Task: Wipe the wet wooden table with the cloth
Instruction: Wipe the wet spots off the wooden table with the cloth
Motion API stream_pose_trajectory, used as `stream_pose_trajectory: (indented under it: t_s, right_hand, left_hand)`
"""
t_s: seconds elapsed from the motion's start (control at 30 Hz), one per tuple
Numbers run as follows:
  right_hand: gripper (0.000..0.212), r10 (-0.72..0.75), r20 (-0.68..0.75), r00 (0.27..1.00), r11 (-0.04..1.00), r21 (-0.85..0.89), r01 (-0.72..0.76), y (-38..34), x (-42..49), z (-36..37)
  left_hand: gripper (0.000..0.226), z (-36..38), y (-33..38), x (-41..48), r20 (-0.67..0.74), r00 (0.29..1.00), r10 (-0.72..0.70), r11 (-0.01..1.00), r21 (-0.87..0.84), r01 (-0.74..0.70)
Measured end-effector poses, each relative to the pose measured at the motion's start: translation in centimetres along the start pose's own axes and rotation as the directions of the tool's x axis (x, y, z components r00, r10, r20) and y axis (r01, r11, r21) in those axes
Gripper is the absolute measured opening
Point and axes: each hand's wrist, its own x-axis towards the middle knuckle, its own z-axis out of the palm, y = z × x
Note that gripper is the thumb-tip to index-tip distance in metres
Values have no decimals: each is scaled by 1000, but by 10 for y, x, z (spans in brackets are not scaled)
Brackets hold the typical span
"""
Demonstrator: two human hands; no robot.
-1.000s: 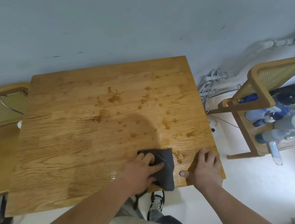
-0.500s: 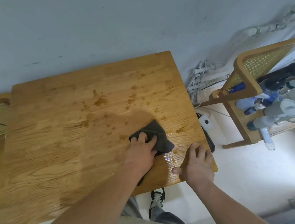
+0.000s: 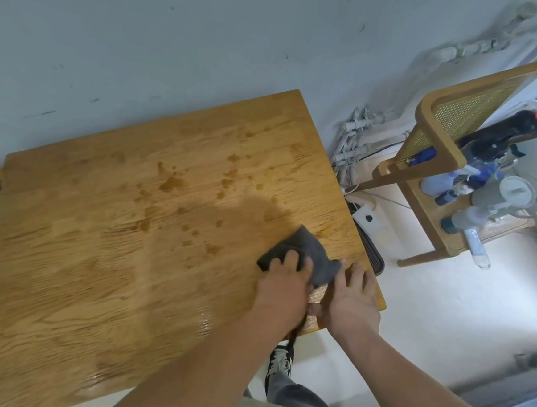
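Dark grey crumpled cloth (image 3: 318, 257) on the near right part of the light brown wooden table (image 3: 104, 254), close to its right edge. Left hand (image 3: 284, 293) on top, fingers bent over the bunched fabric, pressing down. Right hand (image 3: 352, 299) flat at the near right corner, fingers straight and close together, tips against the cloth. Dark wet spots (image 3: 170, 182) farther back; glossy wet film (image 3: 202, 324) by the front edge.
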Motion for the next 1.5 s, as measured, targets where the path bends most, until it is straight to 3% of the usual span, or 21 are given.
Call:
stream_pose_trajectory:
  t_s: [0.07, 0.13, 0.2, 0.27, 0.33, 0.47, 0.53, 0.6, 0.7, 0.73, 0.83, 0.93, 1.03, 1.13, 1.2, 1.27, 1.33, 1.4, 1.43, 1.5]
  right_hand:
    - [115, -7, -10, 1000, 1000, 1, 7, 2, 0, 2]
    - [121, -9, -1, 1000, 1000, 12, 9, 0, 0, -2]
    - [126, 0, 16, 1000, 1000, 26, 0, -4, 1, -7]
    - [127, 6, 44, 999, 999, 37, -8, -6, 1, -10]
    - [127, 18, 47, 999, 999, 31, -19, -6, -2, -11]
    - [107, -5, -5, 1000, 1000, -23, 5, -3, -1, -11]
    - [110, 4, -1, 1000, 1000, -7, -4, -4, -1, -13]
    - [122, 20, 29, 999, 1000, 5, -20, -5, -1, -16]
    - [132, 41, 73, 997, 999, -15, -40, -6, -2, -20]
    - [133, 55, 70, 996, 998, -18, -54, -8, -3, -21]
    - [125, 79, 6, 997, 996, -49, -79, -22, -8, -28]
    - [104, 16, -50, 999, 1000, -8, -17, -48, -17, -36]
    - [100, -105, -37, 994, 994, 25, 106, -82, -24, -39]
    - [106, -183, 0, 983, 980, 84, 183, -119, -25, -37]
    - [107, -194, 38, 980, 977, 101, 190, -139, -26, -31]
    - [102, -184, 62, 981, 979, 97, 177, -149, -29, -22]
    - [98, -175, 49, 983, 982, 85, 170, -152, -30, -14]
    - [103, -167, 49, 985, 985, 62, 163, -153, -27, -13]
    - [105, -168, 53, 984, 985, 48, 165, -153, -26, -15]
    - [108, -170, 58, 984, 985, 28, 169, -152, -25, -14]
  left_hand:
    - [60, 5, -9, -6, 32, 983, 182, 983, -6, -182]
    - [57, -2, -35, 5, 18, 973, 232, 971, 52, -232]
    - [55, -6, -57, 14, -43, 994, 98, 992, 81, -94]
    - [55, -5, -59, 7, -127, 982, -140, 990, -15, 140]
    - [56, 8, -43, -13, -135, 968, -213, 977, -58, 207]
    - [57, 23, -40, -45, -23, 989, 148, 989, -20, -148]
    - [56, 14, -63, -39, -3, 972, 236, 971, 31, -235]
    - [54, 5, -84, -30, -24, 991, 134, 989, 71, -132]
    - [54, -1, -85, -34, -71, 987, -144, 990, -9, 144]
    - [55, 5, -79, -44, -61, 986, -152, 988, -11, 152]
    - [53, 20, -79, -77, 23, 994, 105, 994, 27, -105]
    - [48, 16, -131, -82, 30, 950, 311, 950, 7, -311]
    - [51, 4, -187, -72, 10, 984, 179, 983, 47, -179]
    - [52, -3, -211, -63, -148, 975, -166, 986, -50, 160]
    - [52, -1, -204, -67, -176, 961, -214, 971, -148, 189]
    - [51, 9, -199, -77, -171, 985, 32, 993, -106, -51]
    - [47, 14, -222, -76, -165, 921, 354, 933, -12, -361]
    - [44, 11, -258, -61, -188, 881, 435, 900, 61, -431]
    - [45, 7, -271, -55, -213, 902, 376, 926, 40, -377]
    - [47, -4, -274, -48, -260, 961, 92, 988, -97, -121]
